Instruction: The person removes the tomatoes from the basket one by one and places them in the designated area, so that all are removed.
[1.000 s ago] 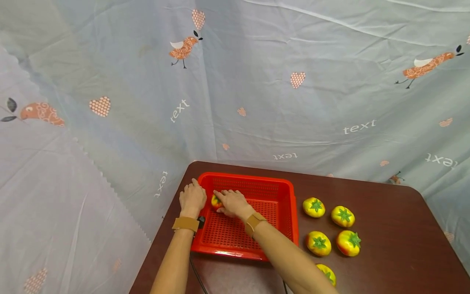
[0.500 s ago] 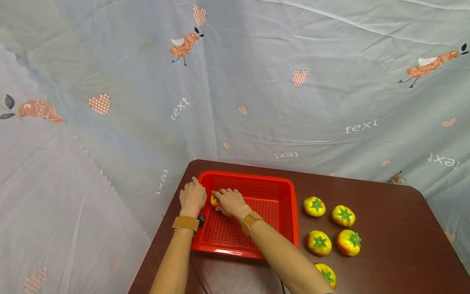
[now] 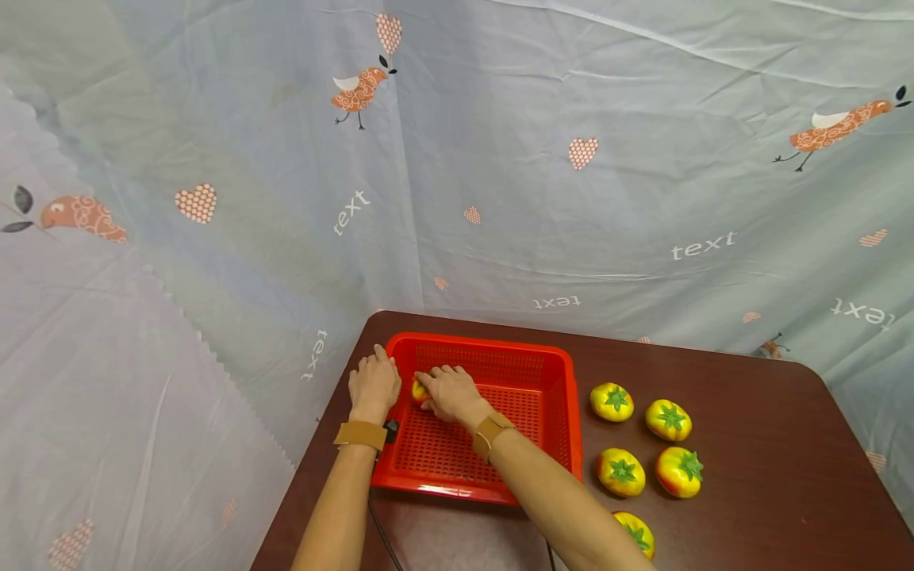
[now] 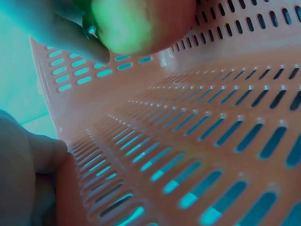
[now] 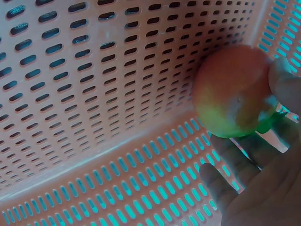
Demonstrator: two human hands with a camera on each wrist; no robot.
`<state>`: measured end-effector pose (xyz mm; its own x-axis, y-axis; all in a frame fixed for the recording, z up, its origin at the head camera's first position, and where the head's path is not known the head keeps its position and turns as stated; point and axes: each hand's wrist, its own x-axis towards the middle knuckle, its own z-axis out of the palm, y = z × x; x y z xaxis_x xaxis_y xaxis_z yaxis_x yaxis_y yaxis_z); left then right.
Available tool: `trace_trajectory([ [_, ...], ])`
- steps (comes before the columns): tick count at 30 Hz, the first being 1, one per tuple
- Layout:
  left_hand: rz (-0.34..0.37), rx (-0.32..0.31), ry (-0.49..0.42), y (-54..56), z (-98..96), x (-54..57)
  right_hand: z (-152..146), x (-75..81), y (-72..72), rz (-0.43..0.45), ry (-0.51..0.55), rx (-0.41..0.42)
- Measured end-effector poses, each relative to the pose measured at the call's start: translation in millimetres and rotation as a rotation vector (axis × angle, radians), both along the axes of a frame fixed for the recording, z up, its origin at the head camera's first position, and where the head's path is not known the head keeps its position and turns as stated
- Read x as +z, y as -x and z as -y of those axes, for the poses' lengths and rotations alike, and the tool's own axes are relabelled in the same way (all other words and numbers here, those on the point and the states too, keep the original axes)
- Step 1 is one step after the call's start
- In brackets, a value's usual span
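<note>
A red plastic basket (image 3: 575, 420) with slotted walls stands on the table. My left hand (image 3: 374, 386) grips its left rim, and the left wrist view shows the thumb (image 4: 49, 153) pressed against the edge. Inside, near the far left corner, my right hand (image 3: 451, 392) holds a yellow-red tomato (image 3: 420, 391) with a green leafy top. The right wrist view has the thumb on one side of this tomato (image 5: 233, 89) and fingers along its lower side. From the head view, the right hand covers much of the fruit.
Several similar tomatoes (image 3: 621, 473) lie on the dark brown table (image 3: 771, 468) to the right of the basket. One of them, a tomato (image 3: 635, 533) at the front, is partly behind the right forearm. A patterned curtain (image 3: 500, 159) hangs behind the table. Dark cables (image 3: 384, 535) trail from the wrists.
</note>
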<state>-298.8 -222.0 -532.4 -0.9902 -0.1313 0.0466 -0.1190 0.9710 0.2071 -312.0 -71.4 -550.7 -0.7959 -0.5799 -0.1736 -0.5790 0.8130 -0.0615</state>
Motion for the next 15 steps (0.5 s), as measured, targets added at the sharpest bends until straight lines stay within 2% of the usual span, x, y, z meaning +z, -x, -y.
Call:
trace_trajectory([
  [8, 0.002, -0.002, -0.032, -0.2, -0.3, 0.1, -3.4, 1.8, -1.1, -0.017, 0.012, 0.016],
  [15, 0.028, 0.002, -0.088, 3.1, 3.7, -3.8, -13.8, 14.5, -1.0, -0.055, 0.036, 0.027],
])
